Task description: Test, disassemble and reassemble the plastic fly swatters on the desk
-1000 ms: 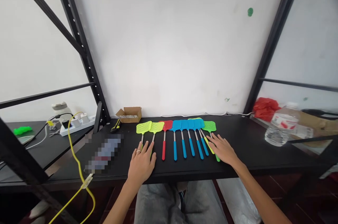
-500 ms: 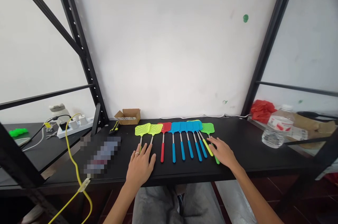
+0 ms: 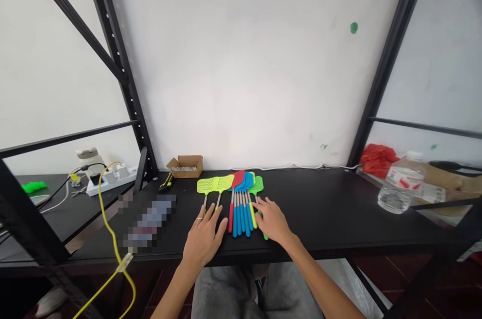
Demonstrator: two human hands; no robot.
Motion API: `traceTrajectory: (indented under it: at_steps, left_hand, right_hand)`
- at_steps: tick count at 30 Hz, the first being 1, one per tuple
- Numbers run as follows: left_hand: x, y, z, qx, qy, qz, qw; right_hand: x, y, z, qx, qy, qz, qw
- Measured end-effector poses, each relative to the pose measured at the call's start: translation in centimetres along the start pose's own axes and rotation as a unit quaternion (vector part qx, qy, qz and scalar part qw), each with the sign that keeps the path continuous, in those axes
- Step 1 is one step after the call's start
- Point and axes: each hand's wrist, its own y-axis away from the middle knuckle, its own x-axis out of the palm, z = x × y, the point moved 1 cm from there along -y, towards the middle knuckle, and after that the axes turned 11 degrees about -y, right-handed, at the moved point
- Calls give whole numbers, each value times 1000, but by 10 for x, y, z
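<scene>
Several fly swatters lie on the black table, heads toward the wall and handles toward me. Spread over the handles of two yellow-green fly swatters is my left hand, its fingers stretched out. A red fly swatter, several blue ones and one with a yellow handle are bunched side by side, their heads overlapping. My right hand rests at the bunch's right side, fingers extended, covering part of the green fly swatter's handle.
A small open cardboard box and a yellow-black cutter stand at the back left. A pixelated object lies left, near a yellow cable. At right are a water bottle and a red plastic bag.
My right hand has moved left, pushing the green, yellow-handled and blue fly swatters together against the red one. My left hand has stayed over the yellow-green pair.
</scene>
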Motion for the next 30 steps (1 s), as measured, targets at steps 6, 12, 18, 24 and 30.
traceTrajectory:
  at_steps: [6,12,18,24,30]
  left_hand:
    - [-1,0,0,-3,-4,-15,1000]
    - [-6,2,-9,21,-20,-25,999]
    - [-9,-8,-52,90,-27,-18,995]
    - [-1,-11,-41,93,-45,8,995]
    - [-16,-9,-7,70,-64,15,995]
  right_hand:
    - [21,-10,42,-16,-16,1,1000]
    - [-5,-12,31,104,34,-30,994]
    - [-34,-16,-11,204,-130,-28,970]
    - [-37,-5,-36,217,-323,-15,921]
    - [-28,-3,-24,175,-513,-57,838]
